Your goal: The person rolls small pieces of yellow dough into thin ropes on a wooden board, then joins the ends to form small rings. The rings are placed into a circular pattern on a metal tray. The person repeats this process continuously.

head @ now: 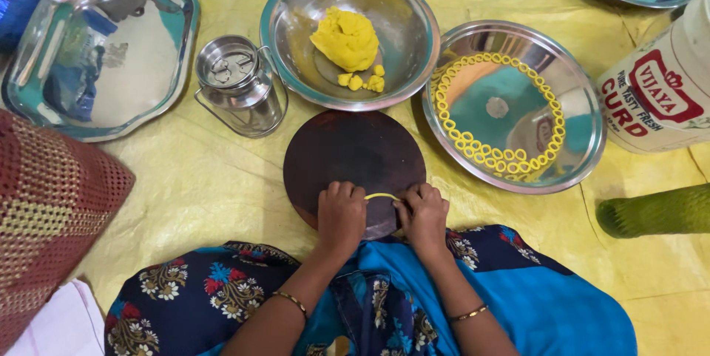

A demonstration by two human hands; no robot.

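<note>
- Right now your left hand [341, 212] and right hand [424, 212] rest side by side on the near edge of the round dark wooden board [353, 153], which lies on the yellow sheet [200, 178] spread on the floor.
- Between them runs a thin yellow dough strand [382, 196] — the fingers of both hands are curled down and pinch it, one hand at each end, with the strand lying just above the board.
- Just beyond the board stands a steel bowl [410, 38] with a lump of yellow dough [345, 36] in it and a few small bits beside the lump.
- To the right of the bowl sits a steel plate [584, 141] — small yellow dough rings [492, 155] lie in a curve along its inner rim, touching one another.
- Left of the bowl is a small lidded steel can [238, 84] with a wire handle, and further left a steel tray [126, 82].
- At the right edge lies a white plastic tub [665, 90] tipped on its side.
</note>
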